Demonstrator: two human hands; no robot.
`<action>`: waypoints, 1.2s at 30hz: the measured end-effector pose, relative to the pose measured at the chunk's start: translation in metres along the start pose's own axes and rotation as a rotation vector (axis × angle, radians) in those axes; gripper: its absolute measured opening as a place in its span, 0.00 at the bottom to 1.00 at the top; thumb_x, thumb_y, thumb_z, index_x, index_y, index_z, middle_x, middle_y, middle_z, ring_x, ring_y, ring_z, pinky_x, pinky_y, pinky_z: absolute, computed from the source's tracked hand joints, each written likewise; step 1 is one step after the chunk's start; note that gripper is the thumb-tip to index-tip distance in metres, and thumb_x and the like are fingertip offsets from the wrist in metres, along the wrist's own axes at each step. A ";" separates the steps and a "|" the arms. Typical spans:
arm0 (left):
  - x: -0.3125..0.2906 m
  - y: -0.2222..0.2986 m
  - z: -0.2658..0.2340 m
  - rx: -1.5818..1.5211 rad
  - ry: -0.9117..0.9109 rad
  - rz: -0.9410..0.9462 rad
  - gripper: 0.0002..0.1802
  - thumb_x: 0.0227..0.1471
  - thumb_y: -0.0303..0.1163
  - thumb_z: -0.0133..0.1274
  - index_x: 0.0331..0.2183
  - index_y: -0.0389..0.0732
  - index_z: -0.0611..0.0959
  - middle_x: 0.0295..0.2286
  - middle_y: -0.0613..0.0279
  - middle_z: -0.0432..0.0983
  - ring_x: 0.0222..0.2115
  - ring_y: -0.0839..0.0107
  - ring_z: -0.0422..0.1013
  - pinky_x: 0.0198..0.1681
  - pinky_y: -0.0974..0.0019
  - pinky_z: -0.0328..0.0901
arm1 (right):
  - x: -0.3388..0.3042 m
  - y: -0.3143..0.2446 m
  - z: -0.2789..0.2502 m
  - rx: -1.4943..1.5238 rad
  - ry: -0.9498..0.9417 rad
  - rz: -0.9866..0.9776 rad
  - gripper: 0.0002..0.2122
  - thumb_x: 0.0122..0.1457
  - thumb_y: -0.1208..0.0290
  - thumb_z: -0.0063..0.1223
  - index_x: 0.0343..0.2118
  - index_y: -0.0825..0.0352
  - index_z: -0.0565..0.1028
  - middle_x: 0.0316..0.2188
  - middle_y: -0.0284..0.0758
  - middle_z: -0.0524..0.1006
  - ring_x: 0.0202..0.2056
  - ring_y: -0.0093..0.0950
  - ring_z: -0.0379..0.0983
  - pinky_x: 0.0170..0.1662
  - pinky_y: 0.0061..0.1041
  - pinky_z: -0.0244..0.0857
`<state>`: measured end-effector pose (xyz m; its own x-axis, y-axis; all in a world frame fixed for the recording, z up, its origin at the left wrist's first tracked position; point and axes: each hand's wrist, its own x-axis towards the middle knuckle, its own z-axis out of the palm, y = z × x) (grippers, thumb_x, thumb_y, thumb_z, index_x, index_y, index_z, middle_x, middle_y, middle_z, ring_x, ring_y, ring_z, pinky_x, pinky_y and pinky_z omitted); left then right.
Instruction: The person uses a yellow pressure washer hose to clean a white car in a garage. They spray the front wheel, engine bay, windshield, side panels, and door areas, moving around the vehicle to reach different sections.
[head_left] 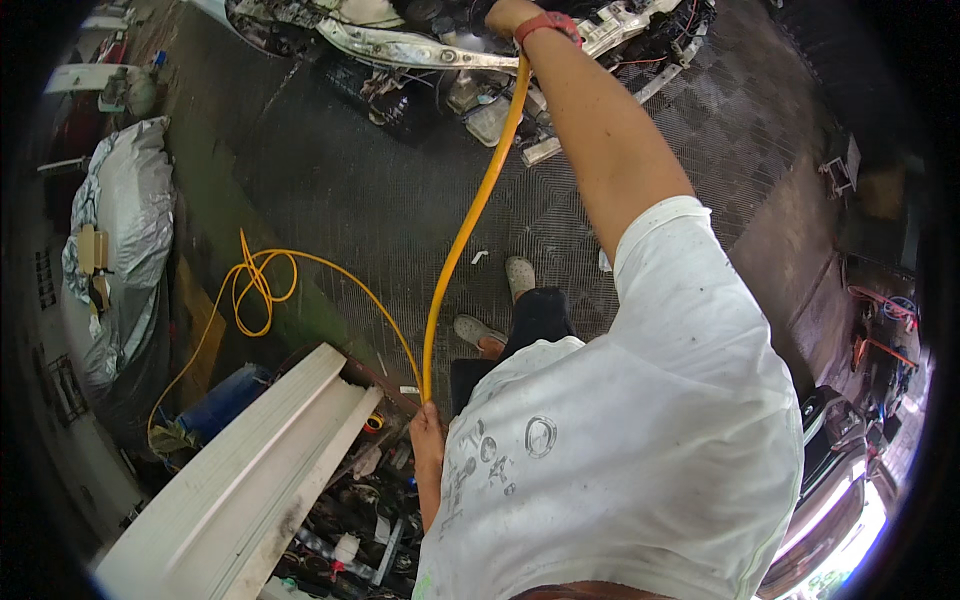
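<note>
My right arm reaches far forward over the open front of a partly stripped car (pixel 430 55). A red band circles the wrist, and my right hand (pixel 510 16) is closed, its fingers cut off by the top edge. A yellow hose (pixel 470 220) runs up to it and goes out of sight under the wrist; what sits in the hand is hidden. Low at my left side, my left hand (pixel 427 428) is wrapped round the same hose. From there the thinner-looking rest of the hose arcs left into loose loops (pixel 265 290) on the floor.
A long white bumper-like panel (pixel 240 470) lies at the lower left, beside loose car parts (pixel 360 510) and a blue cylinder (pixel 225 400). Silver sheeting (pixel 130 220) covers something at far left. My shoes (pixel 519 275) stand on dark ridged matting (pixel 350 200).
</note>
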<state>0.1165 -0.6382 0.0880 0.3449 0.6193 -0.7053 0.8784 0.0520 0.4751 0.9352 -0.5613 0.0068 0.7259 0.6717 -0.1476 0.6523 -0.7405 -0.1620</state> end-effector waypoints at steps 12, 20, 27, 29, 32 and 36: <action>-0.030 -0.112 0.007 -0.043 0.009 -0.169 0.34 0.71 0.57 0.42 0.27 0.35 0.76 0.19 0.59 0.68 0.23 0.69 0.66 0.30 0.58 0.63 | -0.213 0.002 0.096 0.283 0.005 0.473 0.17 0.62 0.61 0.51 0.43 0.70 0.84 0.46 0.54 0.81 0.50 0.52 0.79 0.54 0.46 0.73; -0.059 -0.289 -0.012 -0.233 0.091 -0.226 0.34 0.71 0.58 0.43 0.26 0.36 0.78 0.18 0.66 0.64 0.22 0.72 0.62 0.27 0.62 0.59 | -0.425 -0.112 0.159 0.834 0.175 0.751 0.20 0.68 0.59 0.47 0.53 0.70 0.74 0.39 0.55 0.82 0.37 0.52 0.82 0.41 0.48 0.75; -0.100 -0.355 -0.035 -0.341 0.161 -0.337 0.34 0.70 0.59 0.44 0.21 0.43 0.68 0.18 0.73 0.59 0.19 0.77 0.56 0.24 0.65 0.53 | -0.527 -0.213 0.205 1.601 0.164 0.950 0.16 0.71 0.61 0.45 0.51 0.69 0.74 0.21 0.36 0.73 0.17 0.29 0.71 0.19 0.34 0.65; -0.102 -0.367 -0.039 -0.278 0.121 -0.297 0.34 0.70 0.59 0.44 0.20 0.44 0.68 0.18 0.73 0.58 0.18 0.76 0.56 0.24 0.64 0.53 | -0.545 -0.204 0.209 1.431 0.386 0.950 0.17 0.71 0.61 0.44 0.51 0.69 0.74 0.22 0.36 0.74 0.16 0.29 0.71 0.19 0.32 0.65; -0.097 -0.373 -0.030 -0.184 0.085 -0.331 0.34 0.70 0.59 0.44 0.20 0.44 0.67 0.17 0.71 0.57 0.17 0.74 0.55 0.23 0.63 0.53 | -0.569 -0.207 0.192 1.345 0.379 0.893 0.19 0.71 0.61 0.44 0.55 0.69 0.74 0.25 0.39 0.77 0.17 0.32 0.73 0.20 0.33 0.66; -0.067 -0.435 -0.015 -0.223 0.054 -0.277 0.36 0.70 0.60 0.43 0.19 0.43 0.68 0.15 0.69 0.58 0.16 0.73 0.56 0.22 0.61 0.52 | -0.580 -0.206 0.206 1.099 0.490 0.837 0.20 0.70 0.61 0.45 0.57 0.69 0.74 0.35 0.47 0.82 0.27 0.39 0.80 0.31 0.37 0.72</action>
<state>-0.2938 -0.6902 -0.0638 0.0800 0.5982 -0.7974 0.8401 0.3901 0.3769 0.3346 -0.7941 -0.0750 0.9470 -0.1771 -0.2679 -0.3159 -0.3632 -0.8765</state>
